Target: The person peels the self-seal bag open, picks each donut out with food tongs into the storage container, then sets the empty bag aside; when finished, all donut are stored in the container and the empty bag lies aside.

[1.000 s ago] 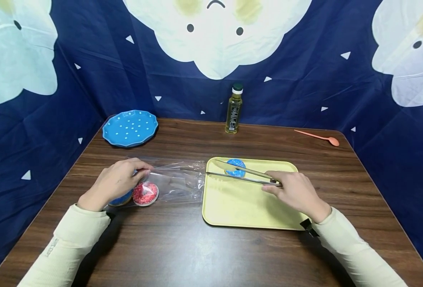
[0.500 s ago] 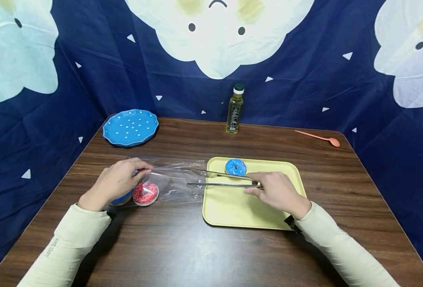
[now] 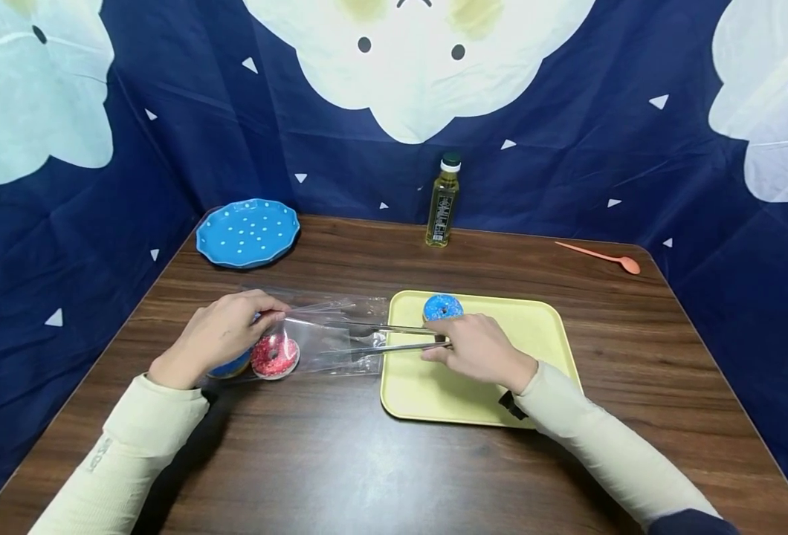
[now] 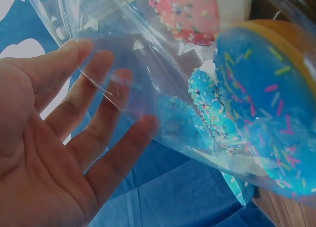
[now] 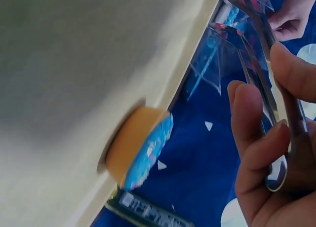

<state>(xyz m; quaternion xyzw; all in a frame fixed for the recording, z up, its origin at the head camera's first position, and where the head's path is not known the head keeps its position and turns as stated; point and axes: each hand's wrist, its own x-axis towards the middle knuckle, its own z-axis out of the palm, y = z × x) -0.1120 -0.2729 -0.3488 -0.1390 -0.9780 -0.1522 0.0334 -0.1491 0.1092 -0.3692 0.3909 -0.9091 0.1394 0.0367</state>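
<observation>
My left hand (image 3: 227, 334) pinches the upper edge of a clear plastic bag (image 4: 133, 59) between thumb and forefinger. Inside lie a pink sprinkled donut (image 3: 273, 357) and a blue sprinkled donut (image 4: 266, 108), the latter partly covered by the hand in the head view. My right hand (image 3: 477, 349) grips metal tongs (image 3: 404, 328) over a yellow tray (image 3: 488, 397). The tongs' arms stand apart and point left at the bag's mouth; whether their tips are inside the film I cannot tell. Another blue donut (image 5: 143, 148) sits at the tray's back edge, just behind the right hand.
A blue polka-dot plate (image 3: 247, 232) stands at the back left of the wooden table (image 3: 367, 468). An oil bottle (image 3: 442, 204) is upright at the back middle, and an orange spoon (image 3: 628, 264) lies at the back right. A dark blue curtain (image 3: 340, 163) encloses the table.
My right hand has moved left with the tongs, from over the blue donut on the tray to the bag's mouth. That donut stays on the tray. My left hand keeps its hold.
</observation>
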